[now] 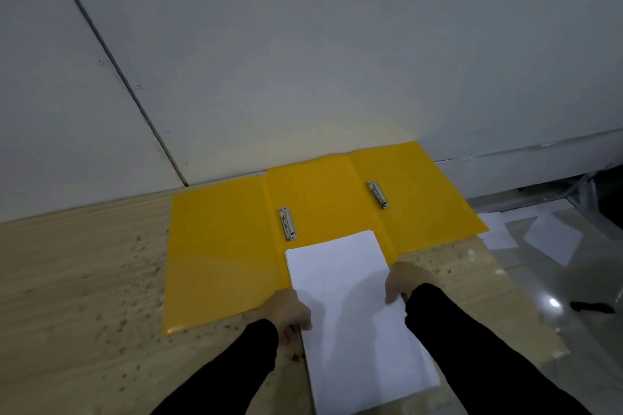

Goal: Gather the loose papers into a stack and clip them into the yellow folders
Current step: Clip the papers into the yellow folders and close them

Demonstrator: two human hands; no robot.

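Note:
Two open yellow folders lie overlapping on the wooden table, the near one [219, 246] at the left and the far one [421, 199] at the right. Each has a metal clip, one [287, 223] near the middle and one [378, 194] further back. A stack of white papers [350, 313] lies partly over the near folder's right half and reaches toward me. My left hand [290, 312] grips the stack's left edge. My right hand [401, 281] grips its right edge. Both arms wear black sleeves.
A grey wall [303, 61] rises right behind the folders. The table [74, 280] ends at the right, beyond it a shiny floor with loose white sheets [553, 237] and a dark object [591, 307].

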